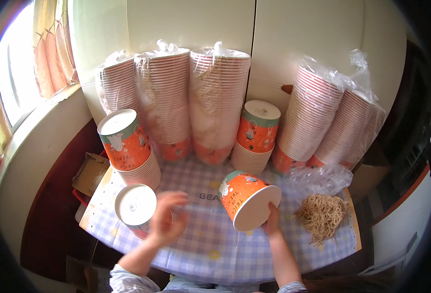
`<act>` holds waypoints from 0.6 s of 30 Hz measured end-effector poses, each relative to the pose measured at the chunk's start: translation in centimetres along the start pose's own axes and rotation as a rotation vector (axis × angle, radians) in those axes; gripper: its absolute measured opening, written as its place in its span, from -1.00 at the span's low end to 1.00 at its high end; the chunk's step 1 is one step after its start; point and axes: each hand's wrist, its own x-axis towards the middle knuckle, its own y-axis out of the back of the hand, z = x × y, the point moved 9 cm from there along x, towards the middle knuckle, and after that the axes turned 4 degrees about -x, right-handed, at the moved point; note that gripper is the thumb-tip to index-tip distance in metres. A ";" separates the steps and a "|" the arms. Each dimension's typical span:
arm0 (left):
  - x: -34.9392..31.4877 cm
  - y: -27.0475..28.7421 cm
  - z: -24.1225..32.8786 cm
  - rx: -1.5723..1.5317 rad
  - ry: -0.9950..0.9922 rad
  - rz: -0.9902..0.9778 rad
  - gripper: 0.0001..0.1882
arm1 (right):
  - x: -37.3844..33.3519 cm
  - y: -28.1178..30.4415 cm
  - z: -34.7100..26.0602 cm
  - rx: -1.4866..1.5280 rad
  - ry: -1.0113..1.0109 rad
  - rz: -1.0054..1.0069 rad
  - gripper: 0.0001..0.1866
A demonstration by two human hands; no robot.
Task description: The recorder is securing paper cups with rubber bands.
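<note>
My right hand [273, 219] grips an orange paper bucket [242, 195] with a green band and Halloween print by its rim. The bucket is tilted, its pale open mouth toward me. My left hand [169, 219] is blurred by motion, its fingers apart and nothing seen in them. It is beside an upside-down paper bucket [136, 205] at the table's left; whether they touch I cannot tell. Behind that, an upside-down nested stack [127, 146] has an orange bucket on top. A similar short stack [257, 132] stands behind the held bucket.
Tall bagged stacks of paper buckets [218, 107] line the back left, with more bagged stacks [311, 112] at the back right. Crumpled clear plastic [323, 179] and a tangled heap of tan strings [322, 217] lie right on the checked tablecloth [196, 249]. A cardboard box [89, 173] is at left.
</note>
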 end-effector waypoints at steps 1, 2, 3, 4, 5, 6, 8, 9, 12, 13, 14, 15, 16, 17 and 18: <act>-0.5 4.4 -2.4 -0.042 0.103 0.262 -0.65 | -0.1 0.1 0.0 0.004 -0.004 -0.001 -0.56; -3.9 10.4 -8.1 -0.175 0.418 0.527 -0.75 | 0.1 -0.5 0.0 0.021 0.007 -0.026 -0.55; 2.1 12.3 -3.2 0.014 0.093 0.582 -0.79 | 0.1 -0.1 -0.2 0.029 0.026 -0.026 -0.55; 1.9 15.2 -7.6 -0.079 0.214 0.655 -0.75 | 0.0 0.5 -0.3 0.031 0.033 -0.010 -0.55; 0.9 18.5 -10.9 0.027 0.387 0.751 -0.68 | 0.0 0.4 -0.5 -0.006 0.046 0.004 -0.49; -0.9 21.5 -15.2 0.045 0.582 0.740 -0.63 | 0.1 0.0 -0.5 -0.043 0.057 0.010 -0.43; -6.5 26.4 -24.4 -0.085 0.982 0.667 -0.44 | 0.3 -0.9 0.0 -0.055 0.040 0.010 -0.44; -6.7 23.7 -26.4 -0.233 1.099 0.493 -0.31 | 0.4 -0.2 -0.2 -0.087 0.043 0.059 -0.45; -5.2 17.8 -26.8 -0.440 1.167 0.222 -0.16 | 0.0 0.1 -0.9 -0.032 0.078 0.010 -0.49; -5.2 18.0 -26.7 -0.437 1.166 0.220 -0.16 | -0.2 0.1 -1.0 -0.028 0.078 0.010 -0.49; -5.4 18.2 -26.6 -0.433 1.179 0.208 -0.17 | -0.3 -0.2 -0.8 -0.024 0.050 0.000 -0.50; -4.8 17.9 -26.1 -0.433 1.189 0.188 -0.19 | -0.3 -0.3 -0.6 -0.019 0.028 -0.004 -0.51; -4.2 16.5 -24.7 -0.452 1.174 0.094 -0.21 | -0.1 -0.1 -0.6 -0.017 0.032 -0.002 -0.51; -4.4 15.7 -25.2 -0.448 1.200 0.090 -0.22 | 0.2 0.1 -0.3 -0.006 0.021 0.001 -0.51; -4.2 14.7 -24.5 -0.478 1.190 0.047 -0.23 | 0.4 0.2 0.3 0.007 0.004 -0.001 -0.52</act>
